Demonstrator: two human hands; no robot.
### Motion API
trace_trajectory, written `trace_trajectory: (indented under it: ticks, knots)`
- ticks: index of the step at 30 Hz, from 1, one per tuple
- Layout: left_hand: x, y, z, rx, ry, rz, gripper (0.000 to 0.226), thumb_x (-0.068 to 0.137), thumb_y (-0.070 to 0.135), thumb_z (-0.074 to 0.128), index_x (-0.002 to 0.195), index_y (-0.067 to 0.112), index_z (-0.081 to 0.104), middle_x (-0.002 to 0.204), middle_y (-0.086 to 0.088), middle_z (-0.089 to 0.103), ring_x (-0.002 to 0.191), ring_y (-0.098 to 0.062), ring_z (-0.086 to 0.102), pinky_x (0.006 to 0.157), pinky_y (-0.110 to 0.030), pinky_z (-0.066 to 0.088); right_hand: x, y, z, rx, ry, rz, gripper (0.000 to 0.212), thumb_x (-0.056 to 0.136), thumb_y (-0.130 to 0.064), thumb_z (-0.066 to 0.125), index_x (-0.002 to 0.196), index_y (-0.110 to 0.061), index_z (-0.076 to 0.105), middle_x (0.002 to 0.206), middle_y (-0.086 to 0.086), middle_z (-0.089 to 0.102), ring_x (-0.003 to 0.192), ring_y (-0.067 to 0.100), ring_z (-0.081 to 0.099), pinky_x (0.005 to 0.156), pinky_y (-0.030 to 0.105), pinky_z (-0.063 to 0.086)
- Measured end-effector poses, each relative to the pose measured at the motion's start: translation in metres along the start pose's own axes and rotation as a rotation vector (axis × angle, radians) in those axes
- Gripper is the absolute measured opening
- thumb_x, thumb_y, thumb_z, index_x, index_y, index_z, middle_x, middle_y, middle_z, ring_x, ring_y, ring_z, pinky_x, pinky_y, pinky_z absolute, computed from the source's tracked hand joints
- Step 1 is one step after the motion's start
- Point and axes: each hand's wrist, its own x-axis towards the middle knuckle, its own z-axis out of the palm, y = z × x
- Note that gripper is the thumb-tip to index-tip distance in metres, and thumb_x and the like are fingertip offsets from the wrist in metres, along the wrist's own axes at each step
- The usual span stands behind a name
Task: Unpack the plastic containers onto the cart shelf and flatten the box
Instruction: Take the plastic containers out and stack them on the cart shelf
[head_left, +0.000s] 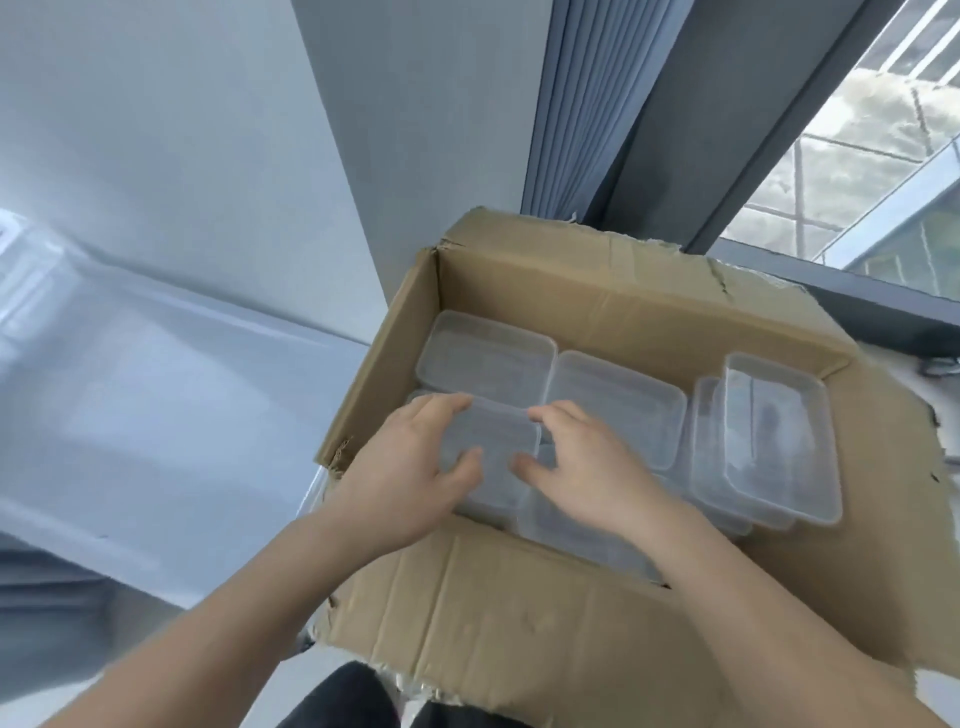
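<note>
A person's left hand (415, 467) and right hand (576, 462), fingers spread half open, clasp opposite ends of a clear tub (493, 447) inside an open box (597, 296). More tubs (774, 436) sit to the right. They look light, thin and slippery; rims offer the surest grip.

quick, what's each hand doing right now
Left hand: closed on the clear rectangular plastic container in the brown cardboard box.
Right hand: gripping the same container's other side.

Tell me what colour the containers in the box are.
Clear, colourless plastic containers, seen best in the head view inside the brown cardboard box.
</note>
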Motion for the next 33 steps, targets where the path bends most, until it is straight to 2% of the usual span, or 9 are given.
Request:
trace_trajectory:
  ticks: [8, 11, 14, 19, 21, 24, 29, 31, 33]
  knots:
    - [0.009, -0.009, 0.010, -0.013, 0.076, -0.104, 0.051, 0.095, 0.033, 0.057, 0.144, 0.023, 0.045, 0.144, 0.016, 0.045, 0.129, -0.008, 0.046, 0.099, -0.016, 0.032, 0.045, 0.012, 0.025, -0.062, -0.053, -0.001, 0.071, 0.091, -0.050, 0.061, 0.147, -0.015, 0.034, 0.147, 0.002, 0.039, 0.134, 0.025, 0.037, 0.105, 0.036, 0.038]
    - [0.010, -0.015, 0.013, -0.034, 0.101, -0.126, 0.050, 0.095, 0.036, 0.058, 0.142, 0.024, 0.047, 0.142, 0.017, 0.046, 0.130, -0.006, 0.045, 0.101, -0.016, 0.032, 0.051, 0.011, 0.034, -0.093, -0.032, 0.015, 0.065, 0.087, -0.048, 0.067, 0.137, -0.014, 0.042, 0.136, 0.004, 0.041, 0.125, 0.028, 0.042, 0.097, 0.035, 0.039]
    - [0.010, -0.016, 0.015, -0.029, 0.114, -0.128, 0.058, 0.086, 0.047, 0.049, 0.140, 0.025, 0.049, 0.142, 0.017, 0.047, 0.132, -0.001, 0.040, 0.101, -0.008, 0.027, 0.051, 0.010, 0.041, -0.110, 0.006, -0.002, 0.060, 0.083, -0.044, 0.074, 0.126, -0.014, 0.044, 0.127, 0.003, 0.036, 0.114, 0.029, 0.048, 0.088, 0.033, 0.041]
    - [0.014, -0.016, 0.010, -0.029, 0.126, -0.122, 0.059, 0.085, 0.047, 0.046, 0.140, 0.026, 0.049, 0.142, 0.019, 0.047, 0.131, 0.001, 0.041, 0.102, -0.015, 0.032, 0.053, 0.012, 0.034, -0.067, -0.061, -0.072, 0.075, 0.082, -0.048, 0.074, 0.143, -0.024, 0.037, 0.137, -0.002, 0.041, 0.124, 0.022, 0.049, 0.097, 0.035, 0.044]
    - [0.016, -0.017, 0.007, -0.021, 0.129, -0.123, 0.056, 0.089, 0.046, 0.048, 0.141, 0.026, 0.049, 0.143, 0.017, 0.047, 0.132, -0.001, 0.041, 0.102, -0.015, 0.032, 0.055, 0.014, 0.030, -0.066, -0.148, -0.075, 0.068, 0.084, -0.050, 0.071, 0.142, -0.028, 0.044, 0.135, -0.002, 0.049, 0.123, 0.022, 0.052, 0.098, 0.037, 0.045]
    - [0.016, -0.015, 0.004, -0.015, 0.134, -0.123, 0.056, 0.090, 0.047, 0.048, 0.141, 0.026, 0.048, 0.142, 0.017, 0.048, 0.129, -0.001, 0.043, 0.100, -0.014, 0.032, 0.055, 0.017, 0.020, 0.000, -0.143, -0.068, 0.050, 0.082, -0.048, 0.073, 0.128, -0.033, 0.061, 0.118, -0.002, 0.058, 0.111, 0.021, 0.057, 0.091, 0.035, 0.046]
    - [0.013, -0.014, -0.002, -0.085, 0.196, -0.161, 0.049, 0.092, 0.039, 0.056, 0.139, 0.027, 0.049, 0.139, 0.020, 0.047, 0.089, 0.001, 0.050, 0.080, -0.008, 0.037, 0.044, 0.023, -0.008, 0.325, -0.032, -0.024, 0.020, 0.081, -0.042, 0.077, 0.098, -0.044, 0.067, 0.095, -0.021, 0.069, 0.090, -0.002, 0.062, 0.078, 0.021, 0.047]
    - [0.010, -0.011, -0.004, -0.115, 0.241, -0.166, 0.050, 0.092, 0.039, 0.057, 0.139, 0.027, 0.049, 0.139, 0.021, 0.046, 0.091, 0.002, 0.050, 0.085, -0.011, 0.039, 0.037, 0.023, -0.017, 0.426, 0.005, -0.017, 0.019, 0.081, -0.038, 0.078, 0.095, -0.044, 0.066, 0.092, -0.027, 0.070, 0.088, -0.009, 0.063, 0.077, 0.013, 0.046]
    - [0.008, -0.007, -0.005, -0.134, 0.291, -0.168, 0.050, 0.092, 0.037, 0.060, 0.139, 0.025, 0.048, 0.138, 0.019, 0.045, 0.107, 0.004, 0.048, 0.096, -0.022, 0.042, 0.031, 0.023, -0.023, 0.468, 0.031, -0.026, 0.021, 0.082, -0.036, 0.078, 0.096, -0.044, 0.064, 0.092, -0.035, 0.068, 0.089, -0.013, 0.061, 0.074, 0.006, 0.042]
